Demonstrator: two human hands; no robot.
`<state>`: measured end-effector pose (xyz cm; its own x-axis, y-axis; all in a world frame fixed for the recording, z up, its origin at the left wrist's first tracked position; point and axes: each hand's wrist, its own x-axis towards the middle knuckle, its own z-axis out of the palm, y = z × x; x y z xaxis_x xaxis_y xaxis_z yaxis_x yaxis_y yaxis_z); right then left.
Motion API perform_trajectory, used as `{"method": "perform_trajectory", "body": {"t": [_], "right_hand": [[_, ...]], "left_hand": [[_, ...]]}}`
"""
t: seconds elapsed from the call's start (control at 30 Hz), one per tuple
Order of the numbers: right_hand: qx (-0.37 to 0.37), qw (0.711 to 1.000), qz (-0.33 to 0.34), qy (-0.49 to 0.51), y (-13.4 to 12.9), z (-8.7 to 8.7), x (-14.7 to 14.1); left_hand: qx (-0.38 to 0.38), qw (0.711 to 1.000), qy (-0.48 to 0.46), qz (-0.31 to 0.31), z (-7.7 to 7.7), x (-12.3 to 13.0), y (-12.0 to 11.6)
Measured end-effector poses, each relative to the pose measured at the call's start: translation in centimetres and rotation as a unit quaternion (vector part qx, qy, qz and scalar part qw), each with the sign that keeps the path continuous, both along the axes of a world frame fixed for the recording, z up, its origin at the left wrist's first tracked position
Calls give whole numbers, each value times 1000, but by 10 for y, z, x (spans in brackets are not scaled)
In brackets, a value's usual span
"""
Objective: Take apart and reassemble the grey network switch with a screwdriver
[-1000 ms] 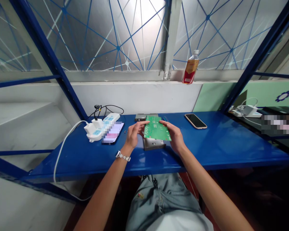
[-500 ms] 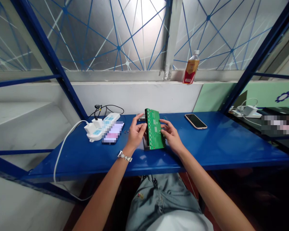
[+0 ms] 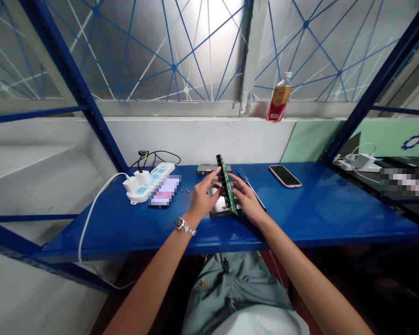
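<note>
A green circuit board (image 3: 227, 186) stands on edge, with a row of black ports along its left side. My left hand (image 3: 204, 195) pinches that port side between fingers and thumb. On the board's other side, my right hand (image 3: 246, 197) grips it with bent fingers. Beneath the board lies an open metal casing (image 3: 216, 210) with a dark front edge. Behind it sits a flat grey metal cover (image 3: 204, 169). A screwdriver (image 3: 256, 193) with a blue handle rests just right of my right hand.
A white power strip (image 3: 138, 193) with plugs and a lit phone (image 3: 164, 191) lie at the left, beside several tiny screws (image 3: 185, 190). Another phone (image 3: 285, 176) lies at the right. A drink bottle (image 3: 279, 100) stands on the window ledge above the blue table (image 3: 321, 209).
The board has turned from showing its flat green face to standing nearly edge-on. The casing beneath, the cover behind and the screwdriver now show more. Both hands still hold the board.
</note>
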<state>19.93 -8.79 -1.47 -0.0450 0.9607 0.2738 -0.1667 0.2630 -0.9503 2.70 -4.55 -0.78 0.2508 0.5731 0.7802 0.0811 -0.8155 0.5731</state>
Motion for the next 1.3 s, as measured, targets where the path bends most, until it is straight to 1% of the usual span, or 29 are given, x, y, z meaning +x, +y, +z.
{"method": "perform_trajectory", "body": {"t": [0.17,0.23,0.3,0.37,0.47,0.53,0.6,0.7,0.83,1.0,1.1,1.17,1.23,1.3], "right_hand": [[-21,1000,5,10,-2,1,-1],[-36,999,-8,13,-1,0,-1],[-45,998,-31,16,0,-1,0],[-44,998,-41,28,0,-2,1],[-27,998,-6,57,-2,0,1],[-9,998,18,62,-4,3,1],[7,998,21,52,-6,4,0],[26,999,4,26,-8,3,-3],[60,998,-22,-4,-10,0,-7],[100,993,-47,-48,-14,0,-8],[135,983,-78,-100,-15,1,-5],[160,974,-98,-126,-15,0,-3],[176,971,-93,-134,-14,0,-2],[177,974,-61,-126,-13,-1,-2]], "left_hand": [[12,1000,-17,18,-1,-1,1],[30,999,-11,36,-1,-2,2],[53,996,-2,66,1,-5,2],[77,991,-12,112,3,-7,3],[98,974,-61,193,7,-8,3],[78,972,-76,209,7,-7,3],[32,977,-73,200,6,-6,4],[-27,977,-71,199,4,-5,5],[-49,978,-68,188,2,-5,5],[-98,985,-52,134,-1,-3,6],[-126,987,-37,91,-4,-1,6],[-138,988,-9,61,-4,1,4],[-144,988,22,42,-3,2,2],[-145,988,46,31,0,2,0]]}}
